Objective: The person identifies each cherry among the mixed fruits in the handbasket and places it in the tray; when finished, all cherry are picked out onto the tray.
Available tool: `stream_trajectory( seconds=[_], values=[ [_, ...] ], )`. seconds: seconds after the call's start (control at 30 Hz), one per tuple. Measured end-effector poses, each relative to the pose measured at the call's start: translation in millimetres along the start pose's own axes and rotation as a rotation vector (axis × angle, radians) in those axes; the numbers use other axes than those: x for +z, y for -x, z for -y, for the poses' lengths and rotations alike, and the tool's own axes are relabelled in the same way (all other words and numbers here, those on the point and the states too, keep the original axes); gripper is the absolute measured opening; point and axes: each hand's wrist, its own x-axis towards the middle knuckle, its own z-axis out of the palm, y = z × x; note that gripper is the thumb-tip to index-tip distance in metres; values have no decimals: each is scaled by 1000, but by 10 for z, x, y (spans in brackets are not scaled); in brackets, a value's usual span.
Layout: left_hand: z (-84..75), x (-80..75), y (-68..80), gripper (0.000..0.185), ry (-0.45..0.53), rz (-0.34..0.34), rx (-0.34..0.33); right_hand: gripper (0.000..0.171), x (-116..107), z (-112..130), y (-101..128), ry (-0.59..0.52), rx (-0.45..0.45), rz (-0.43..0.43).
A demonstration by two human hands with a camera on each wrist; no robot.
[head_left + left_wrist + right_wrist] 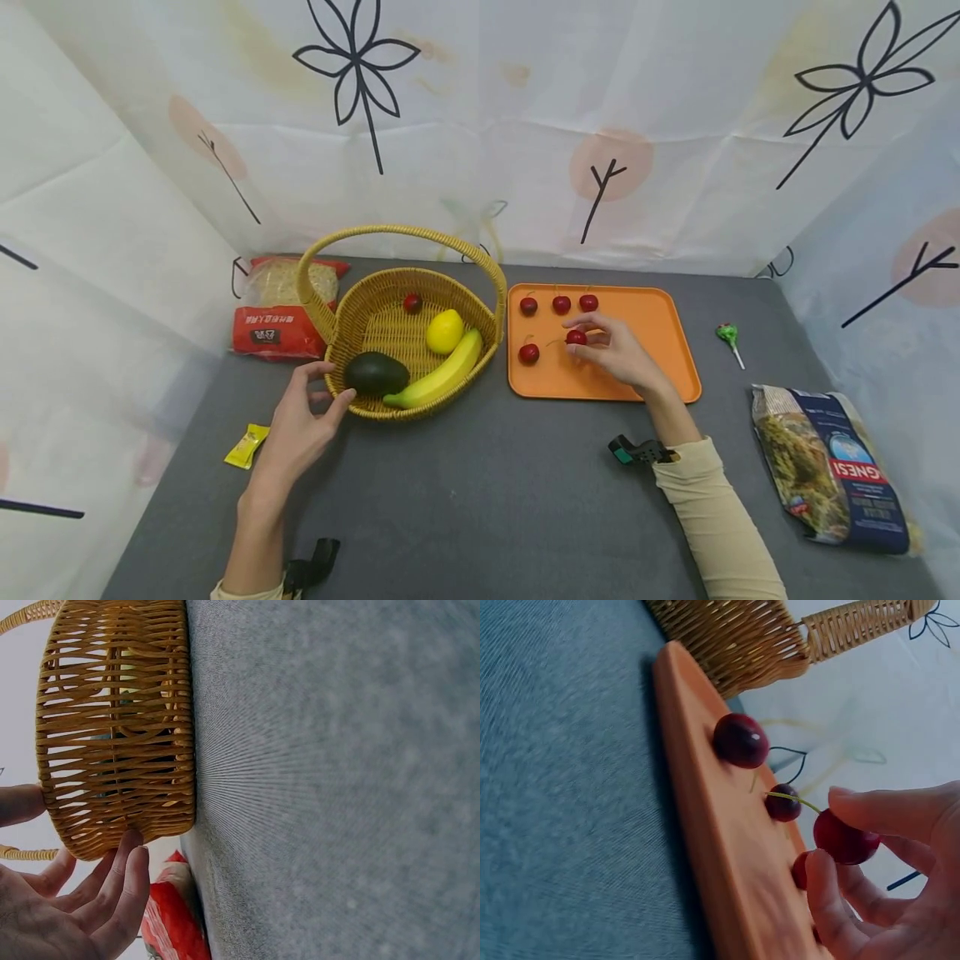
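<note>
Table: a grey cloth-like table (480, 500) with a fine grain, walled by white sheets printed with flowers.
Basket: a round woven wicker basket (375, 321) with an arched handle, left of centre; it holds a dark avocado (377, 373), a banana (438, 379), a lemon (445, 331) and one cherry (412, 303).
Tray: a flat orange plastic tray (660, 333) with rounded corners, just beside the basket on its right.
Left hand: the left hand (300, 425) lies at the basket's near left rim, fingers relaxed and spread, thumb tip at the weave, gripping nothing.
Right hand: the right hand (618, 350) hovers over the tray, thumb and fingertips pinching a glossy red cherry with a thin green stem (576, 337).
Other cherries: four more sit on the tray, three in a row at the far edge (561, 304) and one at the near left (528, 353).
Hard to make out: in the left wrist view the fruit is only dim shapes behind the weave; in the right wrist view one tray cherry is partly hidden by the fingers.
Around: a red packet (281, 308) behind the basket, a blue pasta bag (832, 471) cut by the right wall, a lollipop (727, 337), a yellow sachet (247, 444).
</note>
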Motion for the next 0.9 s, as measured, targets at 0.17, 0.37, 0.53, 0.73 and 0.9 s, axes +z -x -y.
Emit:
stream_trajectory(
  seconds=[0.17,0.37,0.53,0.73,0.9],
  values=[
    [-3,1,4,62,1,-2,1,37,24,-79,-17,14,9,-7],
    [-8,4,7,63,1,-3,-5,41,63,-153,-18,87,-16,-35],
    [-5,7,7,62,1,-5,-3,38,107,-168,-18,163,-50,-49],
    [0,13,1,63,0,-2,-7,36,132,-154,-14,203,-43,-46],
    [-2,10,-5,64,-1,1,-11,37,137,-148,-7,217,-19,-56]
  ],
)
